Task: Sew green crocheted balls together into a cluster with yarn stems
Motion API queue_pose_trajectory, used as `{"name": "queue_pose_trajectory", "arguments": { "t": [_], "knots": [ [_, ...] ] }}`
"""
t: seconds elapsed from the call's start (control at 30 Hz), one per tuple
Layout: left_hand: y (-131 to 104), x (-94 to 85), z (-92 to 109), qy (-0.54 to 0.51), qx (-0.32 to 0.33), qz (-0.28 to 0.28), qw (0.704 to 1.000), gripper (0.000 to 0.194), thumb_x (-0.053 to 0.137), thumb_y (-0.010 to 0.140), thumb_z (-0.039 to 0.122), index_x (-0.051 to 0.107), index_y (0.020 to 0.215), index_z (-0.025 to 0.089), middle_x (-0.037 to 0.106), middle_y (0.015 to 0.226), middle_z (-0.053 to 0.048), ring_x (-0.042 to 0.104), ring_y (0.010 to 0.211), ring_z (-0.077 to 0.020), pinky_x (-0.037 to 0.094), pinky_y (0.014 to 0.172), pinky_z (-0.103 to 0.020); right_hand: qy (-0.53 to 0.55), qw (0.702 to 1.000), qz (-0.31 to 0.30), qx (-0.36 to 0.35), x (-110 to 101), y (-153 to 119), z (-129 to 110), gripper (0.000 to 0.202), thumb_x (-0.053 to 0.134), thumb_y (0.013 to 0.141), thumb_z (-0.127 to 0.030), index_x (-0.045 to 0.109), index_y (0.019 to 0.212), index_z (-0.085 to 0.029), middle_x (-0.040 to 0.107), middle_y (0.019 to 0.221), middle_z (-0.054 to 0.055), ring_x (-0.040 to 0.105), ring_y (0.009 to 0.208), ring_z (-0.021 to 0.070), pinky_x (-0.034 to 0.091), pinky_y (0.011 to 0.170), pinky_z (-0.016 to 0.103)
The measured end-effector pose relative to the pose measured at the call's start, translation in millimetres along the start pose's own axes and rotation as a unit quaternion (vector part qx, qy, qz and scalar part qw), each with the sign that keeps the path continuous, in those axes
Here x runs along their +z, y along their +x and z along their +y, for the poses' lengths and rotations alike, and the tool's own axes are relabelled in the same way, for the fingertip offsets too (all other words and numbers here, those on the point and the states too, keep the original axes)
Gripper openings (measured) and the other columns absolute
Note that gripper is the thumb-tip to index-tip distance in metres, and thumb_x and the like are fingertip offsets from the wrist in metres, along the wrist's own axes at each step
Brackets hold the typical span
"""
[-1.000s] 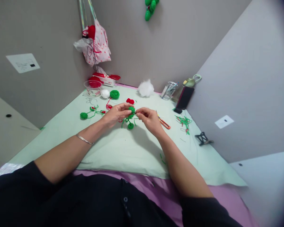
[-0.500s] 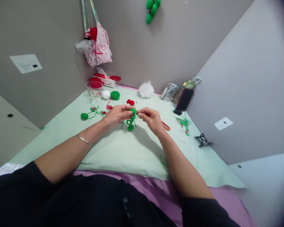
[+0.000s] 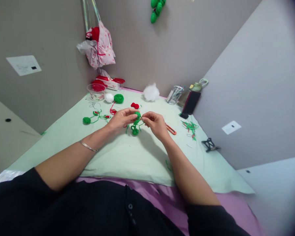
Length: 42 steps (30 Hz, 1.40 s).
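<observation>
Between the thumb and fingers of my left hand [image 3: 123, 118] is a green crocheted piece [image 3: 135, 130], with its lower balls and loose yarn ends hanging below. My right hand [image 3: 155, 123] is closed in a pinch right beside the piece's upper end; what its fingertips grip is too small to make out. Just behind the hands lies a small red crocheted piece [image 3: 135, 105]. To the right of my right hand is an orange cutter [image 3: 170, 128]. Left of my left hand, small green and red pieces [image 3: 107, 116] lie among yarn strands.
Green yarn [image 3: 118, 98], a white ball [image 3: 109, 97] and a clear tub [image 3: 96, 92] stand at the back left. White stuffing [image 3: 151, 92], a pen holder [image 3: 175, 95] and a phone [image 3: 191, 103] are at the back. Yarn scraps [image 3: 189, 126] and a black stand [image 3: 210, 145] lie right.
The green piece has turned slightly in my left hand, and my right fingertips have shifted a little left, closer to it. The whole view has shifted slightly.
</observation>
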<state>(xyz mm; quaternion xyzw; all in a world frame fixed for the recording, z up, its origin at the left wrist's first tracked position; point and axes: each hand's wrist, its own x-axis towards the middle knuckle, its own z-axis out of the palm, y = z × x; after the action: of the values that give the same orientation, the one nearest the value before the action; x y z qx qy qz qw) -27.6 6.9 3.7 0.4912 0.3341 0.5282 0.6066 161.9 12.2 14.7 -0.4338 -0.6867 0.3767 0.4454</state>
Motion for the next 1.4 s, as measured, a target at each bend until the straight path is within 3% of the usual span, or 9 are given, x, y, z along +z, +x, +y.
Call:
{"name": "queue_pose_trajectory", "arguments": {
  "t": [0.23,0.43,0.57,0.67,0.8,0.97,1.13,1.27,1.4],
  "knots": [
    [4.0,-4.9,-7.5,0.128,0.007,-0.037,0.991,0.044,0.086,0.069,0.041,0.073,0.102,0.016,0.074,0.088,-0.005,0.067,0.080,-0.0173,0.051,0.078,-0.032,0.029,0.999,-0.023,-0.019,9.6,-7.0,1.8,0.012,0.061,0.081,-0.027,0.055,0.090,-0.022,0.065,0.072,-0.001,0.068,0.066,0.0166,0.056,0.064,0.030],
    [1.9,-2.7,-11.0,0.126,-0.004,-0.047,0.991,0.044,0.088,0.062,0.043,0.075,0.094,0.015,0.074,0.088,-0.007,0.066,0.081,-0.0190,0.049,0.079,-0.034,-0.180,0.978,-0.001,-0.104,5.2,-10.8,-3.9,0.010,0.056,0.090,-0.023,0.066,0.088,-0.021,0.067,0.075,0.002,0.064,0.066,0.0155,0.051,0.068,0.030],
    [0.2,-1.0,-10.6,0.136,-0.027,-0.040,0.989,0.040,0.087,0.063,0.043,0.076,0.090,0.015,0.073,0.085,-0.007,0.062,0.076,-0.0182,0.046,0.072,-0.033,-0.205,0.970,-0.017,-0.133,1.1,-10.5,-8.5,0.009,0.061,0.087,-0.019,0.069,0.084,-0.020,0.070,0.089,0.005,0.065,0.075,0.0154,0.051,0.071,0.029],
    [-0.7,-0.6,-8.9,0.149,-0.038,-0.056,0.987,0.038,0.085,0.065,0.040,0.078,0.093,0.015,0.072,0.084,-0.007,0.061,0.074,-0.0174,0.044,0.072,-0.032,-0.174,0.975,0.001,-0.136,0.4,-8.7,-9.8,0.007,0.064,0.086,-0.020,0.068,0.080,-0.020,0.069,0.086,0.004,0.063,0.073,0.0149,0.050,0.069,0.028],
    [-1.7,0.4,-8.5,0.175,-0.059,-0.073,0.980,0.038,0.084,0.068,0.037,0.078,0.097,0.014,0.071,0.083,-0.006,0.057,0.070,-0.0156,0.041,0.067,-0.031,0.008,0.994,0.065,-0.089,-2.5,-5.3,-12.2,0.016,0.067,0.087,-0.036,0.063,0.085,-0.020,0.069,0.088,0.004,0.060,0.062,0.0114,0.044,0.054,0.024],
    [-0.4,-0.8,-10.9,0.178,-0.070,-0.109,0.975,0.036,0.082,0.070,0.041,0.079,0.095,0.015,0.070,0.081,-0.006,0.055,0.066,-0.0146,0.040,0.063,-0.029,0.175,0.983,-0.033,0.038,-8.2,-3.4,-14.9,0.044,0.070,0.081,-0.061,0.048,0.087,-0.023,0.063,0.066,-0.004,0.052,0.046,0.0089,0.037,0.044,0.021],
    [1.6,-3.6,-13.0,0.170,-0.075,-0.112,0.976,0.042,0.086,0.068,0.043,0.080,0.100,0.017,0.072,0.088,-0.009,0.061,0.075,-0.0187,0.047,0.070,-0.034,0.244,0.969,0.028,0.024,-17.3,0.9,-14.2,0.037,0.074,0.080,-0.049,0.050,0.085,-0.023,0.053,0.057,-0.008,0.041,0.045,0.0062,0.029,0.045,0.020],
    [3.3,-6.8,-12.0,0.074,-0.099,-0.092,0.988,0.047,0.088,0.067,0.046,0.078,0.105,0.019,0.073,0.098,-0.008,0.067,0.084,-0.0208,0.054,0.081,-0.039,0.228,0.973,0.045,0.012,-20.2,2.8,-14.8,0.028,0.075,0.078,-0.039,0.056,0.089,-0.021,0.061,0.071,-0.004,0.046,0.053,0.0064,0.035,0.051,0.021],
    [4.9,-11.0,-7.7,0.037,-0.081,-0.061,0.994,0.048,0.090,0.065,0.047,0.077,0.104,0.022,0.072,0.106,-0.007,0.071,0.092,-0.0229,0.055,0.090,-0.043,0.149,0.980,0.113,-0.068,-17.6,2.4,-16.8,0.021,0.074,0.081,-0.037,0.063,0.086,-0.021,0.063,0.078,-0.001,0.053,0.061,0.0088,0.043,0.058,0.024]
  ]
}}
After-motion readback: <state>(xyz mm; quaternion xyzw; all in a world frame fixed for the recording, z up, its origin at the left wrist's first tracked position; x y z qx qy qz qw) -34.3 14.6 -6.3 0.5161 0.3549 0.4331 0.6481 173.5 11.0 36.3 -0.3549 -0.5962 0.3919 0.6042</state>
